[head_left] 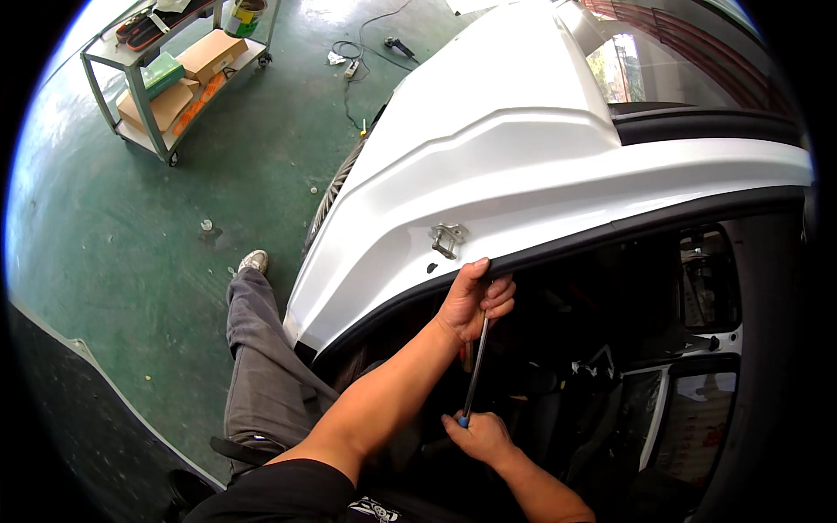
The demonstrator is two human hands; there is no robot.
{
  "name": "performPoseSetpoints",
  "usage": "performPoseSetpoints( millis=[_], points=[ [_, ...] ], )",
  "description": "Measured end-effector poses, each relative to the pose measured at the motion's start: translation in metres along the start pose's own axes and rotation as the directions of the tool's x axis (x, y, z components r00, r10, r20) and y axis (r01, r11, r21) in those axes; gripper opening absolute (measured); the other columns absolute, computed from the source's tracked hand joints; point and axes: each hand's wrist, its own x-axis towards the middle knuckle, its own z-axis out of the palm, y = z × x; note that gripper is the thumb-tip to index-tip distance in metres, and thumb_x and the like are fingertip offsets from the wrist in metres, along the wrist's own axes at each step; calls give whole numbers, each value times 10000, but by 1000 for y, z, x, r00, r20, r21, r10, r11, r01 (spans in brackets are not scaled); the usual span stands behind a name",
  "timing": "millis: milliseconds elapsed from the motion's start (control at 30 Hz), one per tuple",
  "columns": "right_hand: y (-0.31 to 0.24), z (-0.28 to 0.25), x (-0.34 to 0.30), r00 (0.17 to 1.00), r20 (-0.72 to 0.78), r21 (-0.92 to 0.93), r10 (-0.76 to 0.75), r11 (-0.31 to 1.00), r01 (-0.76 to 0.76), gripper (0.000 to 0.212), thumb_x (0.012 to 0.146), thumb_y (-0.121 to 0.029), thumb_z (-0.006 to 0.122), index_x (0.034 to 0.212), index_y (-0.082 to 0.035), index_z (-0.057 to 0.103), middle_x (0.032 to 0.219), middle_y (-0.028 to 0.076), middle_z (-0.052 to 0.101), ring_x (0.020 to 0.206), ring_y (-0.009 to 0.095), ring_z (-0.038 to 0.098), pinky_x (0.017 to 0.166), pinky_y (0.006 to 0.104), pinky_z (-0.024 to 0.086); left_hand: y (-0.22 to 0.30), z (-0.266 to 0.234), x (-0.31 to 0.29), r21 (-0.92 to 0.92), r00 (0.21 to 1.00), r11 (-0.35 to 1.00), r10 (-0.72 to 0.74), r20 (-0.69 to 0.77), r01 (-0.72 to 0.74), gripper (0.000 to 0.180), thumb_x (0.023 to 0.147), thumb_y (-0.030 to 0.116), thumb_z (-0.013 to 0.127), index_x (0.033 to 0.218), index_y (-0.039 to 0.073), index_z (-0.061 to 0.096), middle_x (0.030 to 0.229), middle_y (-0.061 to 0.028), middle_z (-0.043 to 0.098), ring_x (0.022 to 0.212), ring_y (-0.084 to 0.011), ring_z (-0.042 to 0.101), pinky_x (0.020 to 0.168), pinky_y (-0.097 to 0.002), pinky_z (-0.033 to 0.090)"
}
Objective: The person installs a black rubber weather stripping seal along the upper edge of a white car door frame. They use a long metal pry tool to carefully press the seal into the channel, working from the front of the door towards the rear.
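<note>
My right hand is wrapped round the blue handle of a long screwdriver, whose thin metal shaft slants up toward the door opening's edge. My left hand is closed about the upper end of that shaft, its thumb resting on the black rubber door seal. The screwdriver's tip is hidden by the left fingers. Just above the left hand, a metal door striker is fixed to the white car body, with a small dark hole below it.
The dark car interior lies beyond the seal. A wheeled cart with cardboard boxes stands on the green floor at the far left. A cable trails across the floor by the car. My leg is stretched out beside the body.
</note>
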Motion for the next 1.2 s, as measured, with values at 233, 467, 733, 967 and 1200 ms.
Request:
performPoseSetpoints(
  millis=[233,467,733,967,1200],
  points=[
    [9,-22,-6,995,96,100,-38,995,28,437,944,-456,634,745,-68,663,606,101,636,614,307,668,623,382,528,-7,2,3,-65,999,997,35,-23,-37,347,930,418,671,852,96,569,666,-3,485,521,-83,373,458,-230,326],
    [3,-22,-12,996,32,35,-78,996,77,437,952,-465,622,735,-89,668,616,104,651,636,322,677,632,400,535,-7,6,4,-90,999,996,29,20,-28,334,926,401,671,837,94,575,668,-4,486,526,-87,377,462,-233,325],
    [-9,-15,-18,999,-27,-91,42,995,-44,475,946,-486,616,718,-72,670,655,135,677,669,344,693,648,415,553,-5,6,4,-116,1000,993,9,11,-8,342,932,411,662,889,82,579,667,-1,481,521,-83,372,458,-227,324],
    [-3,-10,-17,993,-99,1,-66,998,66,533,936,-521,623,723,-35,676,650,165,673,650,349,692,639,416,556,-7,1,4,-69,1000,998,5,-6,-5,430,922,441,664,1074,43,604,668,7,457,512,-82,366,452,-220,331],
    [-4,-33,-23,978,182,-52,-100,992,111,639,870,-656,663,1049,-43,685,790,122,717,806,323,712,772,397,555,-7,5,4,-134,1000,991,-9,21,12,387,931,433,643,982,54,582,659,8,459,505,-80,360,447,-228,321]
  ],
)
